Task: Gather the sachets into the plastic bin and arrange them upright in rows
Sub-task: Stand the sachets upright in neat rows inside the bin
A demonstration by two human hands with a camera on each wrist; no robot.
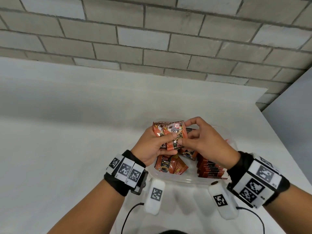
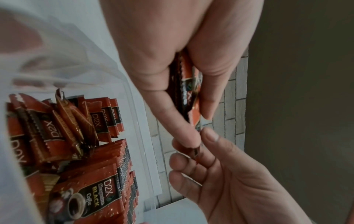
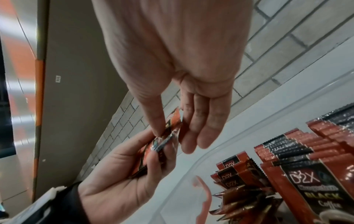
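the left hand grips a small stack of sachets at centre frame in the head view, thumb across their fronts and fingers behind, held above the bin. the right hand pinches the stack's right edge, thumb low and forefinger at the top corner. the sachets are orange-red foil with serrated ends, a dark label reading d2x black coffee and a coffee cup picture. in the clear bin, lower centre, a row stands upright on edge at the right, while loose sachets lie flat and tilted at the left. the left wrist view shows further upright packs along the bin's wall. the bin sits on a white table.
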